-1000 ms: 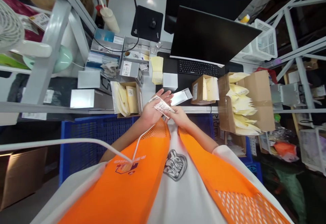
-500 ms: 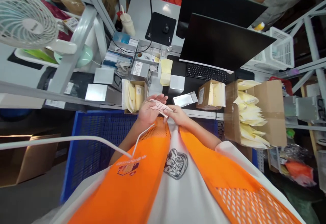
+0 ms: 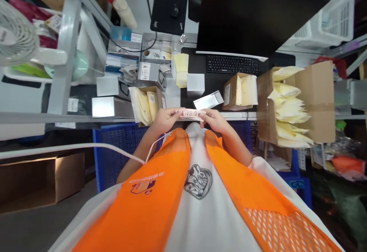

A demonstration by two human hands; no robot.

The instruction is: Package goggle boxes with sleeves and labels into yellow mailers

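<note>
A narrow pinkish-white paper slip (image 3: pixel 190 114) with printed lines is stretched between my two hands, just above the table's front edge. My left hand (image 3: pixel 167 119) pinches its left end between thumb and fingers. At the other end, my right hand (image 3: pixel 213 119) grips the slip with the thumb on the near side. Right beyond the slip lies a shallow silver tray (image 3: pixel 208 101), and a small silver box (image 3: pixel 195 84) stands behind it. The print on the slip is too small to read.
Cardboard boxes of yellow envelopes stand left (image 3: pixel 146 104), right (image 3: pixel 240 91) and far right (image 3: pixel 295 106). Behind are a keyboard (image 3: pixel 233 64) and a monitor (image 3: pixel 255 18). A white cable (image 3: pixel 109 146) runs to my chest. A blue crate (image 3: pixel 114 156) sits below the table.
My left hand was open, palm up, under the slip; now it pinches the left end. The slip has turned from slanted to nearly level. The camera view has shifted closer to the table.
</note>
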